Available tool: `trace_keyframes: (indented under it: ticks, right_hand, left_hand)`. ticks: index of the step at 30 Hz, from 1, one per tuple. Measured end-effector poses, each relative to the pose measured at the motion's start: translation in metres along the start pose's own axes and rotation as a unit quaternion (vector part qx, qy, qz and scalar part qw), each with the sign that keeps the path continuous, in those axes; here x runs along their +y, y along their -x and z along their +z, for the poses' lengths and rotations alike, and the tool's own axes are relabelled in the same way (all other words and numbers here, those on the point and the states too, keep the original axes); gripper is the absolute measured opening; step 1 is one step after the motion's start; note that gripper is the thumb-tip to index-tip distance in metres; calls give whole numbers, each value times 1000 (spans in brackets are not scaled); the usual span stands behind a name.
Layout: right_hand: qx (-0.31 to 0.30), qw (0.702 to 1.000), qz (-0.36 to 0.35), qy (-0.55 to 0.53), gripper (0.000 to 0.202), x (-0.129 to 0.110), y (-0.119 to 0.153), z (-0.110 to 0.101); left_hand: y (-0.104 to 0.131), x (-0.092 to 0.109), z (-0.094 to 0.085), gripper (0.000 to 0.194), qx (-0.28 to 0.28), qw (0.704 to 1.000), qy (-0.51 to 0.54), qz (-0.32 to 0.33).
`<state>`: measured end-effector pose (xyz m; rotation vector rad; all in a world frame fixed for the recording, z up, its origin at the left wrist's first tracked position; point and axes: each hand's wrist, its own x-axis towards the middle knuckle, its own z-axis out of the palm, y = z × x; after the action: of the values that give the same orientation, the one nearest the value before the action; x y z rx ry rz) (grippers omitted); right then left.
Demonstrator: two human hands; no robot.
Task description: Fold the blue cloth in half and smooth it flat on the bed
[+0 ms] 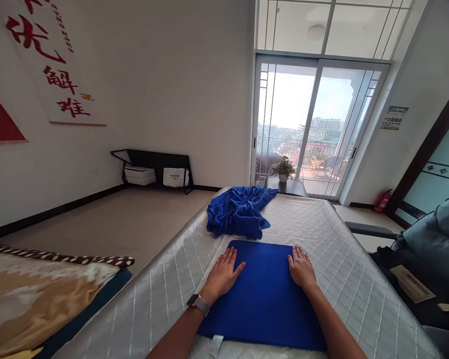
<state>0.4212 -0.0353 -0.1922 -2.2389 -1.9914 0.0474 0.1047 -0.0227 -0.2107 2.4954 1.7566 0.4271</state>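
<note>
A flat blue rectangle of cloth or a thin cushion (265, 299) lies smooth in front of me, with a white tag (216, 345) sticking out at its near left corner. My left hand (223, 273) rests flat on its left edge, fingers stretched and thumb apart. On the opposite edge, my right hand (301, 267) lies flat with its fingers extended. Neither hand grips anything. Just beyond the blue piece is a crumpled blue cloth (239, 212). Both lie on a mattress (164, 294) in a shiny, quilted silvery cover.
To the left is a bed or padded surface with a brown patterned blanket (52, 294). A dark chair (434, 254) stands at the right. Past the mattress's far end, a potted plant (283, 169) sits on a small table before glass sliding doors (322, 124). A low black rack (157, 158) is by the wall.
</note>
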Motion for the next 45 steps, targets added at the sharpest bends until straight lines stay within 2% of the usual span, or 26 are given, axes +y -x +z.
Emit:
trace_keyframes:
  ticks: [5, 9, 12, 15, 19, 22, 24, 26, 28, 31, 35, 41, 45]
  right_hand:
    - [2, 1000, -1, -15, 64, 3, 1, -2]
    - [8, 1000, -4, -25, 63, 8, 3, -3]
    - [13, 999, -5, -34, 63, 9, 4, -2]
    - [13, 999, -6, -38, 62, 10, 4, -2]
    - [17, 999, -10, -38, 63, 11, 4, -2]
    - [17, 999, -28, -26, 61, 15, 5, 0]
    - [12, 999, -38, -18, 60, 17, 5, 1]
    - [9, 999, -37, -17, 60, 18, 4, 3]
    - [9, 999, -31, -19, 60, 17, 3, 3]
    - [13, 999, -23, -25, 61, 15, 1, 3]
    - [21, 999, -20, -31, 62, 12, 0, 2]
    - [13, 1000, -15, -23, 63, 11, -1, 4]
    - [15, 1000, -16, -20, 63, 10, -3, 7]
  left_hand:
    - [-1, 3, 3, 79, 6, 1000, -15, -2]
    - [-2, 6, -1, 82, -8, 999, -48, -7]
    - [-6, 19, -7, 89, -3, 997, -75, -18]
    - [-15, 52, -8, 87, 15, 997, -61, 43]
    - [-37, 120, 1, 74, 14, 986, -1, 166]
    - [-57, 166, 14, 67, 24, 977, 33, 207]
    - [-67, 183, 24, 63, 33, 976, 45, 211]
    - [-73, 188, 33, 62, 35, 979, 48, 192]
    - [-74, 182, 38, 63, 33, 984, 46, 168]
    - [-70, 158, 37, 68, 22, 989, 36, 142]
    - [-62, 108, 24, 73, 6, 996, 14, 90]
    - [-47, 24, 12, 74, 20, 999, -15, 22]
    - [-42, -2, 13, 75, 26, 1000, -17, -1]
